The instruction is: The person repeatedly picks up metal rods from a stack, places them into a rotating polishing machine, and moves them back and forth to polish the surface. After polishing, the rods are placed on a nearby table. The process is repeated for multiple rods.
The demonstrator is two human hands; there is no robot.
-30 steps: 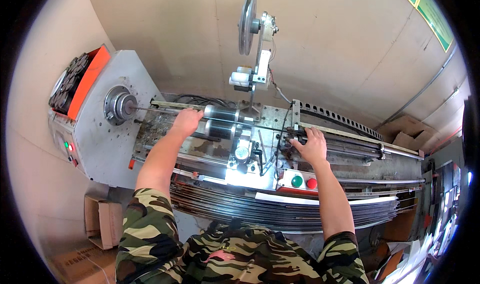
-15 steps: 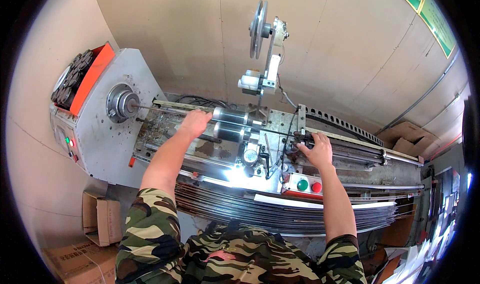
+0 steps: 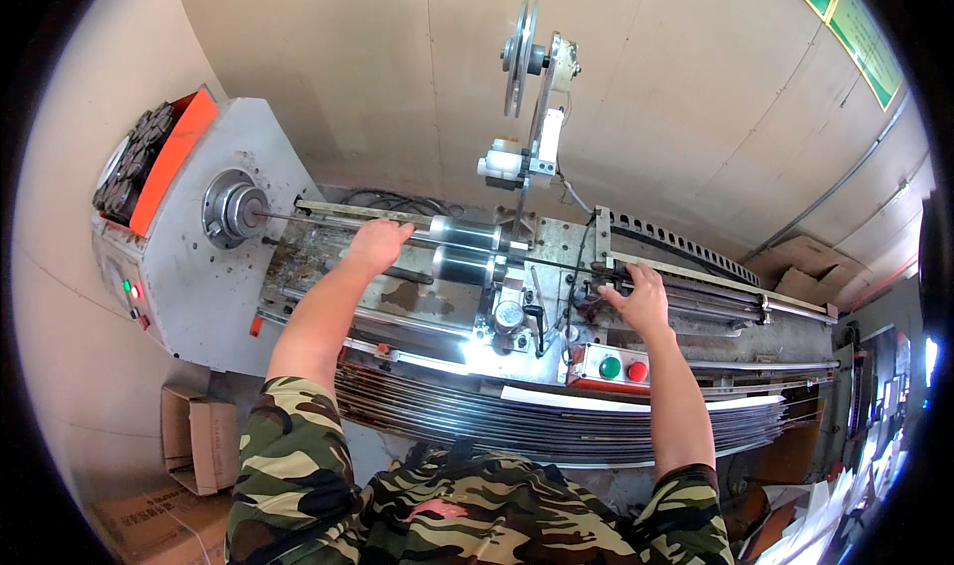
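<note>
Both hands at the bed of a long grey winding machine [image 3: 219, 297].

Left hand [image 3: 376, 245] laid on a thin steel rod [image 3: 328, 219] running from the round chuck [image 3: 231, 208], fingers curled over it, grip unclear; right hand [image 3: 641, 302] spread open, resting on the rail [image 3: 715, 302]. Best kept clear of the chuck, with light, even pressure. Below: bundled shiny rods [image 3: 556, 426], red and green buttons [image 3: 623, 368].

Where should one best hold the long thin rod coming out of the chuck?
Probably the bare stretch of the thin rod between the chuck and the rollers, from above, where the left hand rests: it lies horizontal and open there.
</note>
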